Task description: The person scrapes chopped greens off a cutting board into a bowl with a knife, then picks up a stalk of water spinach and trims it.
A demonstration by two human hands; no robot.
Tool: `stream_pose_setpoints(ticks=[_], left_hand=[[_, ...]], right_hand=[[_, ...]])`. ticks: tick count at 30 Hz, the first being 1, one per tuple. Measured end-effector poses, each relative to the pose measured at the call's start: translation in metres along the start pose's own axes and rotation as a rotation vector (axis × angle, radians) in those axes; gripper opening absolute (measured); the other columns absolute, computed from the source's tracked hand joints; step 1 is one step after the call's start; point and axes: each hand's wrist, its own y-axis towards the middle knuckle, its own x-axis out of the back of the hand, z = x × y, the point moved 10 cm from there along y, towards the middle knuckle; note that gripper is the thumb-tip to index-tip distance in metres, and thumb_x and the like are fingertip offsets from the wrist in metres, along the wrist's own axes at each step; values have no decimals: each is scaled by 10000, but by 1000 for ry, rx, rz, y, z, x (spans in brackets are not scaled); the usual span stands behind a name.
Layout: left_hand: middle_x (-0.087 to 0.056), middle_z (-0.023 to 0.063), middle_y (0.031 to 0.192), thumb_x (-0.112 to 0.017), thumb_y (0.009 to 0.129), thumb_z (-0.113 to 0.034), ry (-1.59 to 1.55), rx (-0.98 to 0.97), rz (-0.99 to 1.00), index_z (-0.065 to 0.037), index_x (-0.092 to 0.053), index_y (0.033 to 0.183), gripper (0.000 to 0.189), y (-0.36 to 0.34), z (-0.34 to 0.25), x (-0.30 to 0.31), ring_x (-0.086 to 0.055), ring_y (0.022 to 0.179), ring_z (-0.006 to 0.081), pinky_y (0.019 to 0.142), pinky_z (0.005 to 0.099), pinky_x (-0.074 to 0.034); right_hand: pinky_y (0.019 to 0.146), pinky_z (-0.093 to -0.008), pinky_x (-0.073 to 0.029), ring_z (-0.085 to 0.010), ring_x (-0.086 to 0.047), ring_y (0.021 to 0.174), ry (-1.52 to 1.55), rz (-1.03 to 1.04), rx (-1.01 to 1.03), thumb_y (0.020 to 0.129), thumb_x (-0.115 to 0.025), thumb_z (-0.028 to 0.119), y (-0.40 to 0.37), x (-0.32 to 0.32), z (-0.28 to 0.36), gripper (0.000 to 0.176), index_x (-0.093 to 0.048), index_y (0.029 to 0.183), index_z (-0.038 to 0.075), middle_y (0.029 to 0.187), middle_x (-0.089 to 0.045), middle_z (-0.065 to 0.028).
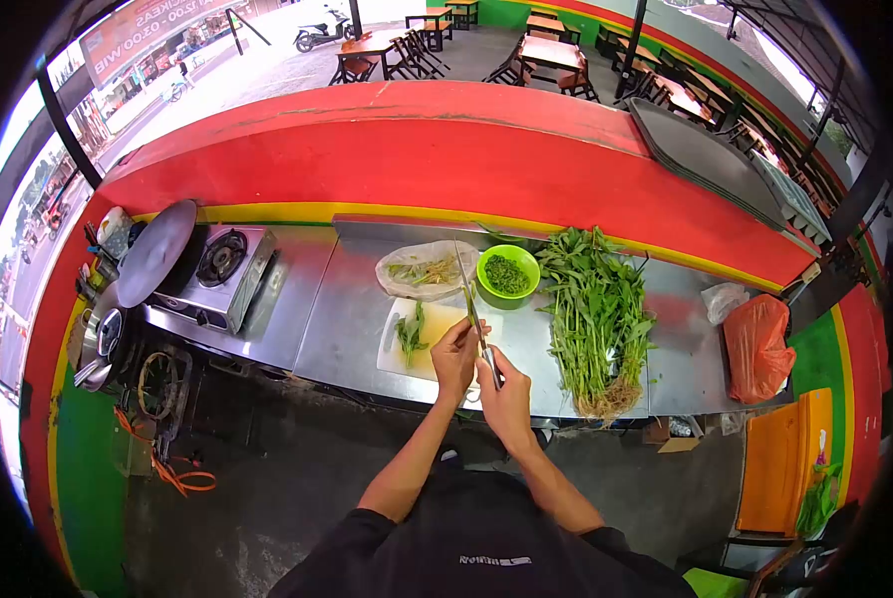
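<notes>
My right hand (506, 394) is wrapped around the handle of a kitchen knife (469, 297), whose long blade points up and away from me. The fingers of my left hand (454, 361) are closed at the lower part of the blade, seemingly pinching it. Below lies a white cutting board (446, 317) with a few green leaves (410, 331) on its left side. Behind the board, a clear plastic bag (392, 262) holds cut stems. A lime-green bowl (533, 281) contains chopped greens (506, 275). To the right spreads a big bunch of rooted leafy greens (596, 319).
The steel counter (337, 319) runs along a red wall (387, 149). At left are a gas stove (222, 264), a large wok lid (159, 252) and a pot (103, 339). A red plastic bag (757, 349) sits at the right end. Dark trays (701, 159) rest on the wall.
</notes>
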Motion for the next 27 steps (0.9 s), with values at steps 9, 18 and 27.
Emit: stream_pose_setpoints(ticks=[9,18,27], left_hand=[[-701,153,1070,-604,984,-107,18,10,10,56,-613,1240,304,3,3,2,-703,959,211,823,304,-561],[-706,139,1047,-607,971,-63,14,-32,-5,73,-618,1209,275,3,-6,2,-693,911,181,815,293,-552],[-711,99,978,-628,951,-26,26,-41,22,75,-644,1151,225,-10,0,2,-677,891,134,797,257,-536]], right_hand=[[520,-348,-416,-167,-509,543,1,-9,10,956,-589,131,-3,0,-1,284,-621,1182,-38,643,-556,-148],[560,-356,-451,-186,-547,562,68,-16,-29,945,-600,131,-4,0,-7,297,-623,1174,-57,687,-614,-211],[533,-336,-431,-135,-501,546,81,-47,-2,948,-606,151,0,2,-8,351,-607,1210,-83,640,-591,-183]])
